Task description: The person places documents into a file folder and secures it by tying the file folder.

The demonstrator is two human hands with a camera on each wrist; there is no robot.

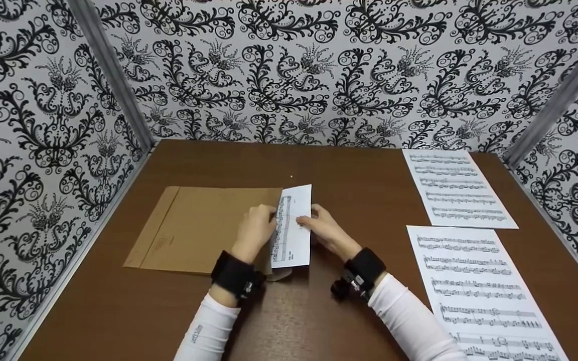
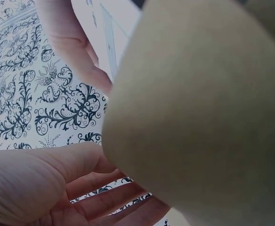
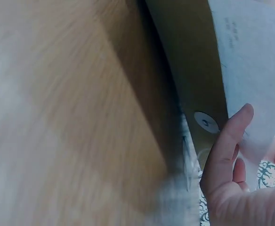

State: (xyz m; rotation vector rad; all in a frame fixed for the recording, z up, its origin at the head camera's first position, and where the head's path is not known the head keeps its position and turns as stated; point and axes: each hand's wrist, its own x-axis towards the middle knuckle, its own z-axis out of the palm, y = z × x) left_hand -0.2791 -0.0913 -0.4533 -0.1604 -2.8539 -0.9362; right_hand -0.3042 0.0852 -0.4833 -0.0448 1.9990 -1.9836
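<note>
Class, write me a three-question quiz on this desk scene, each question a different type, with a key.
1. True or false: both hands touch the sheet sticking out of the envelope.
2. How many loose music pages lie on the table to the right? A) one B) two C) four
3. Fill in: the envelope is ___ in colour.

Key: 1 true: left hand and right hand hold it. 2 B: far page, near page. 3 brown.
</note>
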